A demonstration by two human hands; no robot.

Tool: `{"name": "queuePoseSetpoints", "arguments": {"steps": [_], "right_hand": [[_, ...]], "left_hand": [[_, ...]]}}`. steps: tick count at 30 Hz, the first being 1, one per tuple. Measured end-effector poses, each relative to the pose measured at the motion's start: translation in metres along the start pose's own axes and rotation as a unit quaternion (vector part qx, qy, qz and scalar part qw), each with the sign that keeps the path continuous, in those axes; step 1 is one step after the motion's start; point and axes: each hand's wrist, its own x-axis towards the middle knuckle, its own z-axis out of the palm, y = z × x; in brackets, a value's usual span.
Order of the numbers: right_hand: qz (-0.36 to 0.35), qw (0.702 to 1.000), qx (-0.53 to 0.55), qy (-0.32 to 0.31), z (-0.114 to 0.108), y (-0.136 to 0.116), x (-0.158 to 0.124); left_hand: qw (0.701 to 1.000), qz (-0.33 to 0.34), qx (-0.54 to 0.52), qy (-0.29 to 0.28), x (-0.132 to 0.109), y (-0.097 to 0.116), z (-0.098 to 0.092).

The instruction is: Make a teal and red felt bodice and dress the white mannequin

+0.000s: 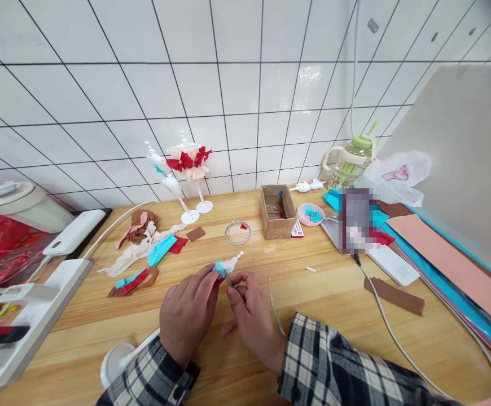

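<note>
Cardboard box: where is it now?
Head view, right of centre toward the tiled wall, the cardboard box sits on the wooden table between the clear ring and the pink dish.

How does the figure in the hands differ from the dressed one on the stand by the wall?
The held figure lies sideways in the left hand, right hand holding a thin tool to it, wearing teal; the stand figure stands upright on a white base, in cream with red bows. Both: small white figures.
</note>
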Motion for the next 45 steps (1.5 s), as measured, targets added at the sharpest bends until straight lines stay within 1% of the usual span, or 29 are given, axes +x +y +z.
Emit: {"name": "queuePoseSetpoints", "arguments": {"steps": [6, 11, 16, 20, 24, 36, 39, 42, 44, 45], "right_hand": [[-0.004, 1.0, -0.002, -0.015, -0.001, 0.005, -0.001], [-0.003, 0.999, 0.023, -0.022, -0.001, 0.003, -0.002], [0.002, 1.0, 0.018, -0.011, -0.001, 0.001, -0.004], [0.016, 0.999, 0.027, -0.013, -0.001, 0.002, -0.004], [0.016, 0.999, 0.036, -0.01, -0.001, 0.003, -0.003], [0.027, 0.995, 0.097, -0.008, 0.001, 0.001, -0.001], [0.024, 0.995, 0.1, -0.011, 0.0, 0.002, -0.001], [0.016, 0.995, 0.095, -0.008, -0.001, 0.002, -0.001], [-0.011, 0.996, 0.089, 0.024, -0.003, 0.001, -0.001], [-0.03, 0.995, 0.085, 0.051, -0.004, 0.001, 0.0]], "left_hand": [[1.0, 0.002, -0.001, -0.008, -0.001, -0.001, 0.0], [1.0, 0.018, -0.005, -0.011, -0.002, 0.001, -0.001], [1.0, 0.012, 0.003, -0.013, -0.001, 0.001, 0.0], [1.0, 0.015, 0.009, -0.012, -0.001, -0.001, 0.0], [1.0, 0.02, 0.01, -0.011, 0.0, 0.001, -0.002], [0.999, 0.03, 0.008, -0.014, -0.002, 0.004, -0.001], [0.999, 0.028, 0.005, -0.024, -0.002, 0.003, 0.001], [1.0, 0.01, -0.014, -0.026, -0.002, -0.001, 0.004], [0.998, -0.032, -0.047, -0.025, -0.002, -0.004, 0.003], [0.995, -0.069, -0.075, -0.021, -0.002, -0.007, 0.0]]}}
